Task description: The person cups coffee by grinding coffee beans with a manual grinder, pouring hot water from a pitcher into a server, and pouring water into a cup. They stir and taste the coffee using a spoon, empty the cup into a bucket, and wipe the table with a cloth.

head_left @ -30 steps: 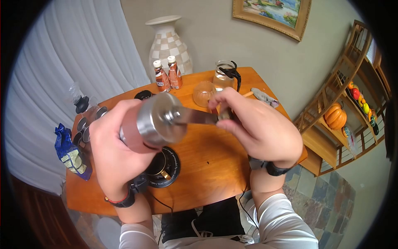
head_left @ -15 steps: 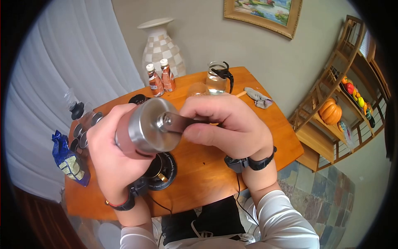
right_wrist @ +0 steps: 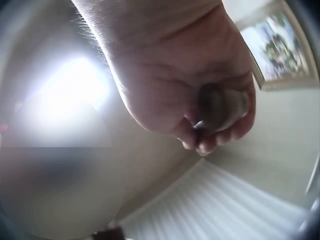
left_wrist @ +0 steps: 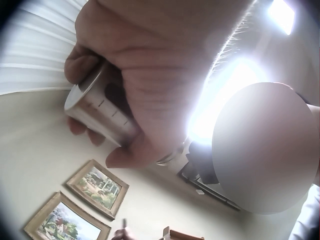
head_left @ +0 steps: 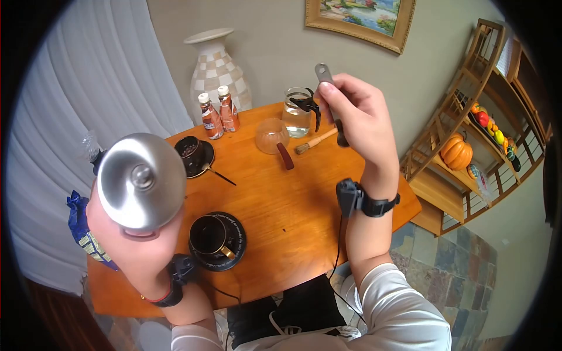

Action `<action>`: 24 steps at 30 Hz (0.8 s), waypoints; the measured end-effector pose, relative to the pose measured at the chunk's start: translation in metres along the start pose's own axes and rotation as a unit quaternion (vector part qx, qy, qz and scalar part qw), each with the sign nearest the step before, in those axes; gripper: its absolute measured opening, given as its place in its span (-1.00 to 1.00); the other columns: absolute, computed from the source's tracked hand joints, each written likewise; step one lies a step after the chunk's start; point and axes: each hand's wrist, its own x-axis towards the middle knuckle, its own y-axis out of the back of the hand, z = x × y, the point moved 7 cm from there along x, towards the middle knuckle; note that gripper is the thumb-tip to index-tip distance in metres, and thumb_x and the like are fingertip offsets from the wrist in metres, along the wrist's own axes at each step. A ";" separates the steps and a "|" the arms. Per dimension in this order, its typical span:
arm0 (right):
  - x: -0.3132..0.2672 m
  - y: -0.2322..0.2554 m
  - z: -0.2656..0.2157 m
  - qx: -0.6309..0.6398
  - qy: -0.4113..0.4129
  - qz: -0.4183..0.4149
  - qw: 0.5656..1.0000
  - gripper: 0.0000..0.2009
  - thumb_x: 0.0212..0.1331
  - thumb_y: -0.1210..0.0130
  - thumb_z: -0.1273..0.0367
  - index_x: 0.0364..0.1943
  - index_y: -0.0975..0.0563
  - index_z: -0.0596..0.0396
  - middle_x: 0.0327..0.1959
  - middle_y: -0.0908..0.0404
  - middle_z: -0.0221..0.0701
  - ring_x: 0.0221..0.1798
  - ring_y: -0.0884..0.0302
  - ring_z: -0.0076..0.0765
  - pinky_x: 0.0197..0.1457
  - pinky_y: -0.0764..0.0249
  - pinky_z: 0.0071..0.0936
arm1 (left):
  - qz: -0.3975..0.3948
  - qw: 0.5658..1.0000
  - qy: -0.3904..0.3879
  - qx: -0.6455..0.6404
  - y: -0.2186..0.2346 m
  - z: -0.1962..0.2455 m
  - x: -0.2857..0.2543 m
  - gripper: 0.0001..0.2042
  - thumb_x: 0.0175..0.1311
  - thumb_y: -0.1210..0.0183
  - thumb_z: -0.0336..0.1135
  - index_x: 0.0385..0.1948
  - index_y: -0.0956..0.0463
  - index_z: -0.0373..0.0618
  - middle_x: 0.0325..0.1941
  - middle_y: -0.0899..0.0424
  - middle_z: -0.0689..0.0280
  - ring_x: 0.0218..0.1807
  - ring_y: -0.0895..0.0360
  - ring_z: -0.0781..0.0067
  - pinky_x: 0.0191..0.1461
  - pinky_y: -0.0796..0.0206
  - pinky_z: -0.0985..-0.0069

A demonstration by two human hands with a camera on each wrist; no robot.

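Observation:
My left hand (head_left: 132, 248) grips the body of a hand coffee grinder (head_left: 140, 181), its domed steel top with a central knob facing the head camera. Measuring marks show on the grinder's cylinder (left_wrist: 107, 110) in the left wrist view. Up to the right, my right hand (head_left: 366, 123) holds the detached crank handle (head_left: 322, 73) between thumb and fingers; its holed metal end points up. The crank's rounded grip (right_wrist: 222, 107) lies in the palm in the right wrist view. Below the hands, a black cup (head_left: 208, 235) with a gold handle stands on a black saucer (head_left: 239, 238).
A black dish of coffee beans (head_left: 190, 149) and a thin spoon (head_left: 221, 174) lie behind the cup. Farther back are a clear bowl (head_left: 271, 131), dark red handle (head_left: 285, 157), brush (head_left: 316, 141), glass pitcher (head_left: 297, 117) and two bottles (head_left: 211, 120). A blue bag (head_left: 79, 219) stands left.
The right hand turned the crank, then lifted it off the grinder and carried it up and right. The left hand moved left with the grinder, tilting its top toward the head camera.

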 end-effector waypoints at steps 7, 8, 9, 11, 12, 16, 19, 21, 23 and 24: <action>0.013 0.076 0.104 -0.526 -0.256 0.089 0.806 -0.73 0.24 -0.24 0.25 -0.12 -0.71 0.13 -0.12 -0.73 -0.04 -0.04 -0.71 0.06 0.04 -0.60 -0.13 | -0.037 0.999 -0.008 -0.036 -0.009 0.004 0.004 -0.59 -0.17 -0.43 -0.35 -0.20 -0.58 -0.26 -0.36 -0.64 0.29 -0.37 -0.52 0.46 -0.15 -0.37 0.55; 0.010 0.078 0.117 -0.559 -0.302 0.057 0.770 -0.72 0.22 -0.24 0.26 -0.09 -0.71 0.12 -0.04 -0.72 -0.03 0.05 -0.69 0.08 0.08 -0.60 -0.11 | -0.036 0.999 -0.009 -0.036 -0.010 0.006 0.004 -0.59 -0.17 -0.43 -0.35 -0.20 -0.58 -0.26 -0.36 -0.64 0.29 -0.37 -0.52 0.46 -0.15 -0.37 0.55; 0.010 0.080 0.123 -0.558 -0.301 0.058 0.771 -0.72 0.22 -0.24 0.26 -0.09 -0.71 0.12 -0.04 -0.72 -0.03 0.05 -0.69 0.08 0.08 -0.60 -0.11 | -0.041 0.998 -0.004 -0.043 -0.012 0.006 0.004 -0.60 -0.16 -0.43 -0.34 -0.22 -0.58 -0.26 -0.37 -0.62 0.30 -0.37 -0.51 0.46 -0.15 -0.36 0.56; 0.003 0.082 0.140 -0.581 -0.337 0.008 0.741 -0.75 0.23 -0.15 0.34 -0.11 -0.69 0.17 -0.01 -0.72 -0.03 0.08 -0.68 0.09 0.11 -0.59 -0.10 | -0.046 0.998 0.001 -0.050 -0.015 0.007 0.004 -0.61 -0.16 -0.43 -0.33 -0.24 -0.58 -0.25 -0.39 -0.61 0.30 -0.37 -0.51 0.47 -0.16 -0.36 0.56; 0.002 0.083 0.147 -0.580 -0.336 0.008 0.742 -0.75 0.23 -0.15 0.34 -0.11 -0.69 0.17 -0.01 -0.72 -0.03 0.08 -0.68 0.09 0.11 -0.59 -0.10 | -0.044 0.998 0.002 -0.050 -0.015 0.008 0.004 -0.61 -0.17 -0.44 -0.34 -0.24 -0.58 -0.26 -0.39 -0.62 0.30 -0.35 -0.52 0.48 -0.15 -0.36 0.57; -0.007 0.095 0.184 -0.535 -0.412 -0.004 0.738 -0.78 0.23 -0.06 0.43 -0.19 -0.69 0.20 -0.21 -0.77 -0.11 -0.17 -0.77 -0.08 -0.09 -0.64 -0.20 | -0.043 0.998 0.007 -0.049 -0.018 0.009 0.005 -0.59 -0.20 -0.44 -0.36 -0.22 -0.59 -0.28 -0.37 -0.65 0.28 -0.32 -0.57 0.48 -0.11 -0.39 0.57; -0.015 0.105 0.210 -0.488 -0.471 -0.007 0.735 -0.80 0.24 -0.05 0.44 -0.23 -0.70 0.19 -0.35 -0.78 -0.19 -0.36 -0.78 -0.20 -0.21 -0.63 -0.30 | -0.047 0.997 0.018 -0.052 -0.020 0.008 0.004 -0.59 -0.20 -0.44 -0.37 -0.22 -0.59 -0.28 -0.35 -0.67 0.27 -0.30 -0.58 0.48 -0.08 -0.40 0.57; -0.017 0.113 0.222 -0.483 -0.479 0.000 0.733 -0.80 0.24 -0.05 0.45 -0.24 -0.70 0.19 -0.41 -0.78 -0.23 -0.44 -0.77 -0.26 -0.27 -0.61 -0.34 | -0.049 0.997 0.025 -0.055 -0.022 0.007 0.004 -0.59 -0.20 -0.44 -0.38 -0.22 -0.59 -0.29 -0.34 -0.68 0.26 -0.29 -0.59 0.47 -0.08 -0.40 0.57; -0.021 0.121 0.233 -0.492 -0.486 -0.004 0.722 -0.81 0.25 -0.06 0.46 -0.24 -0.70 0.21 -0.40 -0.78 -0.22 -0.40 -0.77 -0.26 -0.26 -0.61 -0.33 | -0.051 0.997 0.027 -0.054 -0.024 0.007 0.004 -0.60 -0.19 -0.44 -0.38 -0.23 -0.59 -0.29 -0.35 -0.68 0.27 -0.29 -0.59 0.48 -0.08 -0.41 0.56; -0.023 0.124 0.238 -0.491 -0.486 -0.004 0.723 -0.81 0.25 -0.06 0.46 -0.24 -0.70 0.21 -0.40 -0.78 -0.22 -0.40 -0.77 -0.26 -0.26 -0.61 -0.33 | -0.052 0.997 0.027 -0.054 -0.024 0.008 0.004 -0.60 -0.19 -0.44 -0.38 -0.23 -0.59 -0.29 -0.35 -0.68 0.27 -0.29 -0.59 0.48 -0.08 -0.41 0.56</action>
